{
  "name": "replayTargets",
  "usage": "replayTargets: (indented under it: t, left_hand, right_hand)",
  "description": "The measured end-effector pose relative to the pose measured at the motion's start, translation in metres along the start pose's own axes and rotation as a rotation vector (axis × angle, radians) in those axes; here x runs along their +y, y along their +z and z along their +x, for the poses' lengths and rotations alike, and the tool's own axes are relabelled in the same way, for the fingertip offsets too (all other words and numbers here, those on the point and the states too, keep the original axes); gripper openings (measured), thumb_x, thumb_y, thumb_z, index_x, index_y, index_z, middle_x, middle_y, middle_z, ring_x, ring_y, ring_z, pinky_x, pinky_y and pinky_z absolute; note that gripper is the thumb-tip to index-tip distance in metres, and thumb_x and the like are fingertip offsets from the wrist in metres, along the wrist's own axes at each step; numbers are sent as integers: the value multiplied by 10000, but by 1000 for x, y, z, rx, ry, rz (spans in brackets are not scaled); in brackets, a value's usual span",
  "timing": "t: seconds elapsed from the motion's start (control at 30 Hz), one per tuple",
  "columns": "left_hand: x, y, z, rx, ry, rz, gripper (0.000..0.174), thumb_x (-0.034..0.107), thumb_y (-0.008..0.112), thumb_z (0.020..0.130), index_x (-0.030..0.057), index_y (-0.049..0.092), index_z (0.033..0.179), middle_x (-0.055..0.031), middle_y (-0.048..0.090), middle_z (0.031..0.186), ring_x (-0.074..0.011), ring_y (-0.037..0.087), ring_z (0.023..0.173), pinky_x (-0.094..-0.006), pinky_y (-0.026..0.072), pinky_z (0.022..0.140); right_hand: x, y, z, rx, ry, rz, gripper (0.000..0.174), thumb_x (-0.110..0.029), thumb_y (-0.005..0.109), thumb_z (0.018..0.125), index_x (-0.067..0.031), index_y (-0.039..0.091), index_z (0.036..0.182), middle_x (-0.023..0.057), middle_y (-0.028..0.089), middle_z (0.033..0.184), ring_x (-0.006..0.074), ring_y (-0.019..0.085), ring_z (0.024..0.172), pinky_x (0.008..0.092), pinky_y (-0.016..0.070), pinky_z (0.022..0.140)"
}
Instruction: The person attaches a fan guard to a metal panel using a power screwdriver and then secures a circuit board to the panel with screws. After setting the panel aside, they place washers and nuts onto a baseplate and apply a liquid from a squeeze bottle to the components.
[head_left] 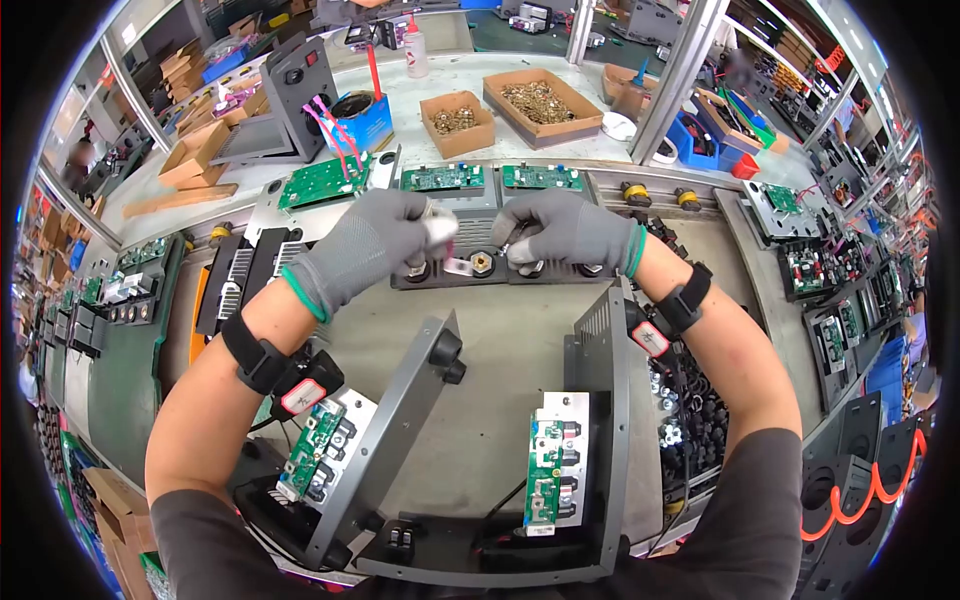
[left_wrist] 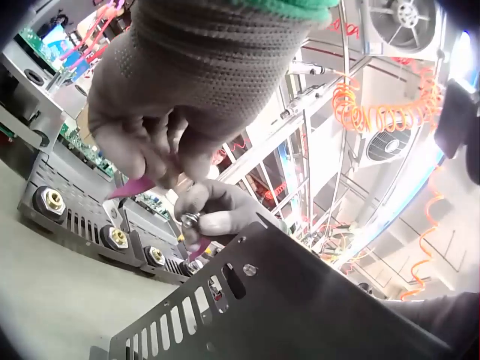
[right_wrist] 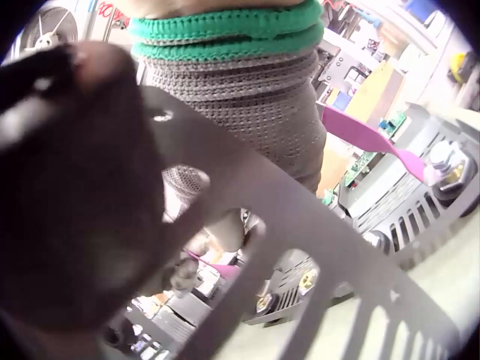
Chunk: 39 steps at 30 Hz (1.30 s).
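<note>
My gloved left hand [head_left: 375,245] pinches a purple strip [left_wrist: 133,187] with a metal end over the vented metal panels [head_left: 470,232]. Close by, at the same panels, the gloved right hand [head_left: 570,238] pinches a small silver bolt-like fastener [left_wrist: 190,220] between thumb and finger. Another bit of pink strip [left_wrist: 199,247] shows just below that fastener. Along the panels' front edge sit black terminals with brass nuts [head_left: 482,264]. In the right wrist view, a purple strip [right_wrist: 367,135] runs to a silver hex bolt [right_wrist: 442,155] at one terminal; a slotted plate partly hides the hands.
Two dark chassis panels stand in front of me, the left [head_left: 390,440] leaning, the right [head_left: 615,400] upright, each beside a green circuit board. Behind the work are cardboard boxes [head_left: 470,148] of brass parts and a blue box [head_left: 370,125]. Black parts fill a bin [head_left: 700,430] at right.
</note>
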<state>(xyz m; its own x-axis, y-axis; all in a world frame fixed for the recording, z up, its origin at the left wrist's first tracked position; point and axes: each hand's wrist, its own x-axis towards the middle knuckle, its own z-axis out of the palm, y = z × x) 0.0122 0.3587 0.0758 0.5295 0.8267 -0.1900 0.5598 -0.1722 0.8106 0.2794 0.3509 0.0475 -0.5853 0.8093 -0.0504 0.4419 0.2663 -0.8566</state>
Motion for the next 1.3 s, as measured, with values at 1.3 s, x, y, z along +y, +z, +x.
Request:
replayTargets:
  t: [1.3]
  left_hand:
    - [-25, 26, 31, 107, 196, 43, 185, 137, 569, 978, -8, 676, 1020, -17, 629, 728, -44, 542, 570, -217, 435, 512]
  right_hand:
    - [41, 40, 52, -28, -200, -1013, 189, -216, 702, 767, -88, 746, 899, 161, 717, 847, 365, 698, 815, 454, 545, 696]
